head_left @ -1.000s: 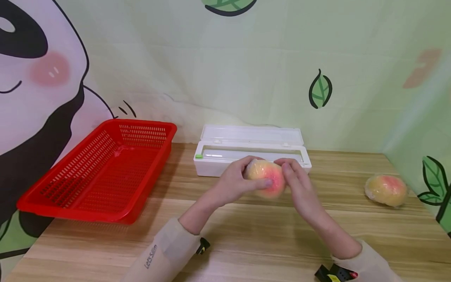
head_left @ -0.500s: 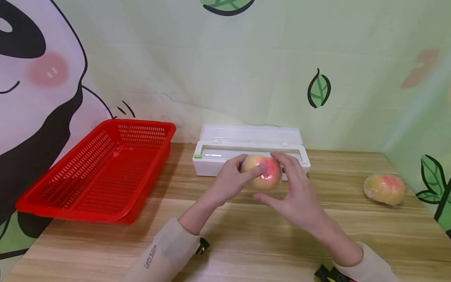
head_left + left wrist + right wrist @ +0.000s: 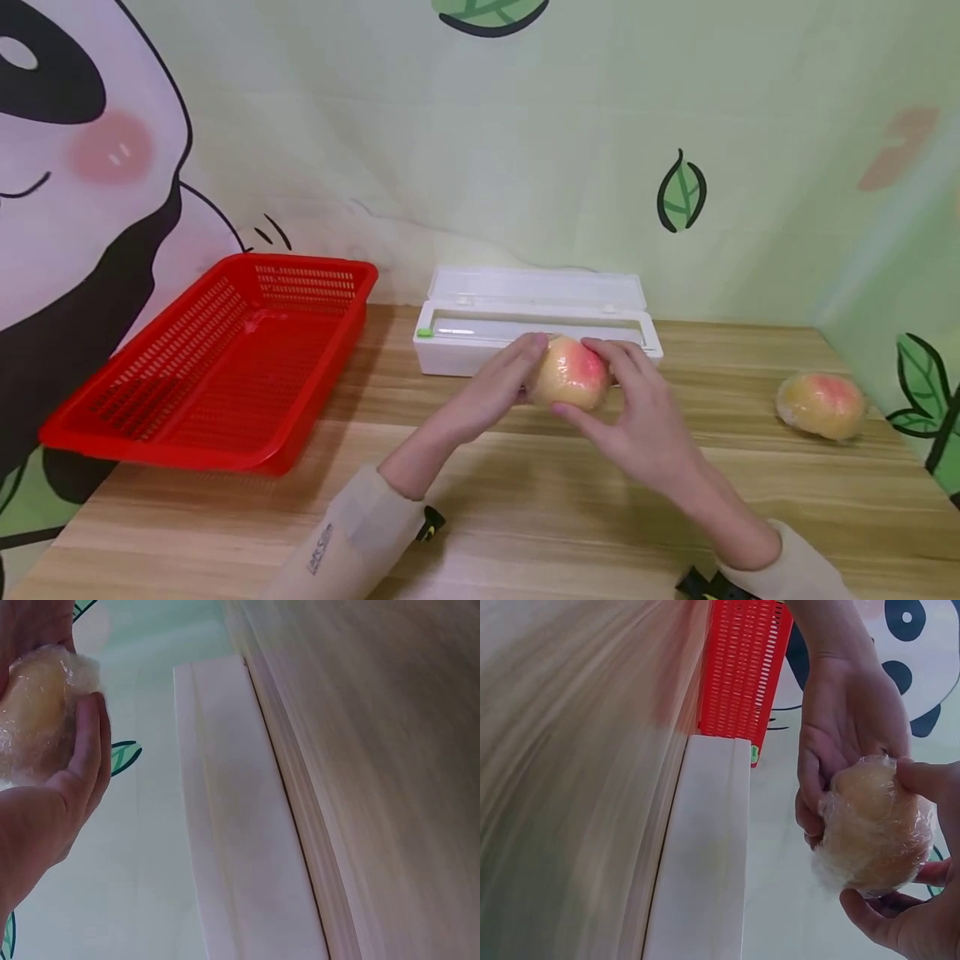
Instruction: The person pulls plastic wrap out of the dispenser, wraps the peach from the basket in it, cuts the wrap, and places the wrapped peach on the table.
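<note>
A yellow-and-pink peach [image 3: 573,372] wrapped in clear plastic film is held up between both hands in the head view, above the table in front of the white box. My left hand [image 3: 491,387] holds its left side, with bent fingers against it in the right wrist view. From the right, my right hand [image 3: 648,425] grips the peach with thumb below and fingers above. Bunched film shows on the underside of the peach [image 3: 877,825] in the right wrist view. A second film-wrapped peach [image 3: 821,406] lies on the table at the right.
A white cling film dispenser [image 3: 453,360] stands near the back wall, lid raised. The red perforated basket [image 3: 273,458] sits to the left on the wooden table [image 3: 525,533]. Behind is a printed cloth [image 3: 525,167].
My right hand let its thumb swing away from the peach, then closed it beneath. My left thumb moved off the front of the peach to its upper left side as the peach turned.
</note>
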